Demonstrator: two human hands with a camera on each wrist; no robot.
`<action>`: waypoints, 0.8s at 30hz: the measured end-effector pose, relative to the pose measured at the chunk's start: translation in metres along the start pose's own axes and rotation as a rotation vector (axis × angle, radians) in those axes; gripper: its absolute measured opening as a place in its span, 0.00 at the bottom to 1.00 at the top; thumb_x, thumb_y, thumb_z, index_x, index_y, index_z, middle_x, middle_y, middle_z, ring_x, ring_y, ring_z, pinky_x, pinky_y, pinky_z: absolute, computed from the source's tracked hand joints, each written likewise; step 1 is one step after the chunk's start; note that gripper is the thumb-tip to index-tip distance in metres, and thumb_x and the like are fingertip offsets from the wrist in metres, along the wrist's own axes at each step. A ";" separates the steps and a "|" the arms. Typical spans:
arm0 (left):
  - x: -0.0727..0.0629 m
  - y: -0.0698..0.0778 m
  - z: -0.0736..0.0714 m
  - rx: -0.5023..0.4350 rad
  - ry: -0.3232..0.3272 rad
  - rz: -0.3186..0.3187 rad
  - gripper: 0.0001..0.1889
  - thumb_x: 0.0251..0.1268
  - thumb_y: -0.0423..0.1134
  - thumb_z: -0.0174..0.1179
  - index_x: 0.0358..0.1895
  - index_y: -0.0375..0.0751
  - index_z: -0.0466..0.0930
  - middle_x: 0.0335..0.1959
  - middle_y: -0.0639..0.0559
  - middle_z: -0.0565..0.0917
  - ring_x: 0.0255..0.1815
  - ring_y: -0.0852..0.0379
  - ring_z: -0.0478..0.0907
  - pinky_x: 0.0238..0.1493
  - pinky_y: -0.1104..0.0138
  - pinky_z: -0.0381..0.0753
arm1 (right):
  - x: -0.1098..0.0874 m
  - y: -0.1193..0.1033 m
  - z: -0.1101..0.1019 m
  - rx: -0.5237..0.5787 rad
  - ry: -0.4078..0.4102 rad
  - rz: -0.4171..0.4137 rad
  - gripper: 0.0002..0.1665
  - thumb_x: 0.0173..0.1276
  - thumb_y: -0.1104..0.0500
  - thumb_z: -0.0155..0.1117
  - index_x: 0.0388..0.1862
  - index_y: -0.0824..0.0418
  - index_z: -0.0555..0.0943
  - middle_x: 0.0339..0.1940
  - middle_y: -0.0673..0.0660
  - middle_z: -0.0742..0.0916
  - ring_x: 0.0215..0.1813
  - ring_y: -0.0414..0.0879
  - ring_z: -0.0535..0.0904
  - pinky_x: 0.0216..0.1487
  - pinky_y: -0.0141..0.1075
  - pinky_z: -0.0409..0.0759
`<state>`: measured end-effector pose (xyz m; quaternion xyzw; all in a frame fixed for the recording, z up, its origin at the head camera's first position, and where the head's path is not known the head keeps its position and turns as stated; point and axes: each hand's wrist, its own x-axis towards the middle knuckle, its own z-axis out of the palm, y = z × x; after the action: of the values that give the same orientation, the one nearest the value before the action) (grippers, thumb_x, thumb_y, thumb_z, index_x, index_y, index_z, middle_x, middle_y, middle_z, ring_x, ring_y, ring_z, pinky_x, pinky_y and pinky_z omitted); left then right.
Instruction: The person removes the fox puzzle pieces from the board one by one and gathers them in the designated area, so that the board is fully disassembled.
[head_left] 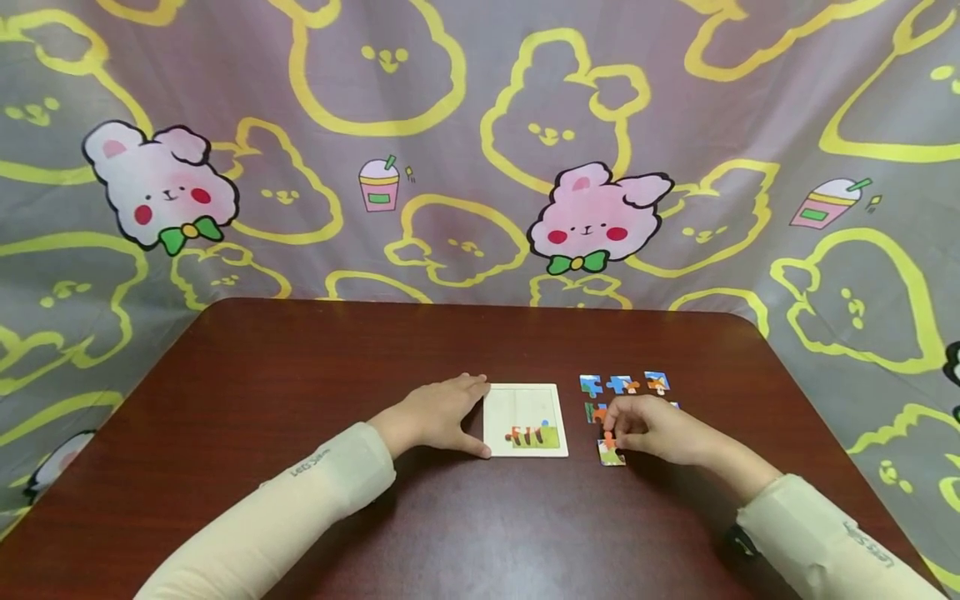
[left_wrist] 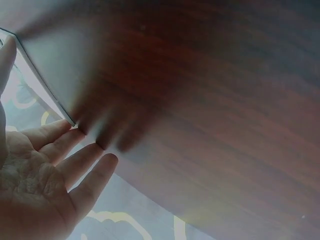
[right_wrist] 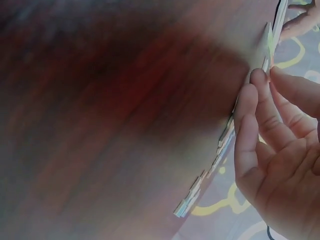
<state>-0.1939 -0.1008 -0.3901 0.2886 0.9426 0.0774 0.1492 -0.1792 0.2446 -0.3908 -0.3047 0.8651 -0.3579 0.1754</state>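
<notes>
A pale square puzzle tray (head_left: 498, 408) lies on the table, with joined pieces showing striped orange and green (head_left: 536, 437) in its lower right part. Against the tray's left edge rests my left hand (head_left: 438, 414), thumb at the near corner and fingers toward the far one. In the left wrist view its fingers look fairly straight. My right hand (head_left: 663, 429), to the right of the tray, pinches a green and orange puzzle piece (head_left: 611, 454) between thumb and fingertips. The right wrist view shows that piece (right_wrist: 269, 42) edge-on, tilted at the fingertips.
Several loose puzzle pieces (head_left: 621, 384) lie beyond the right hand, some partly covered by it. The dark red-brown table (head_left: 337, 358) meets a patterned curtain (head_left: 450, 167) at its back and sides.
</notes>
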 end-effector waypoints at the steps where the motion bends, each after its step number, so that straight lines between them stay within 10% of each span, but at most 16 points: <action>1: 0.000 0.000 0.000 0.001 -0.002 0.000 0.54 0.53 0.68 0.67 0.78 0.42 0.57 0.81 0.48 0.57 0.81 0.48 0.53 0.75 0.52 0.62 | 0.000 0.000 0.000 -0.011 0.003 0.003 0.07 0.65 0.69 0.67 0.39 0.62 0.79 0.30 0.51 0.84 0.32 0.34 0.76 0.35 0.30 0.77; 24: -0.001 0.000 -0.001 -0.007 -0.008 -0.009 0.54 0.54 0.68 0.67 0.78 0.42 0.56 0.81 0.48 0.56 0.82 0.48 0.52 0.75 0.51 0.62 | 0.024 -0.022 0.001 -0.144 0.051 -0.001 0.04 0.66 0.67 0.66 0.39 0.61 0.81 0.30 0.49 0.84 0.30 0.33 0.75 0.31 0.29 0.75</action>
<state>-0.1935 -0.1012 -0.3885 0.2840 0.9430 0.0788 0.1545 -0.1875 0.2161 -0.3777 -0.3080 0.8925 -0.3026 0.1308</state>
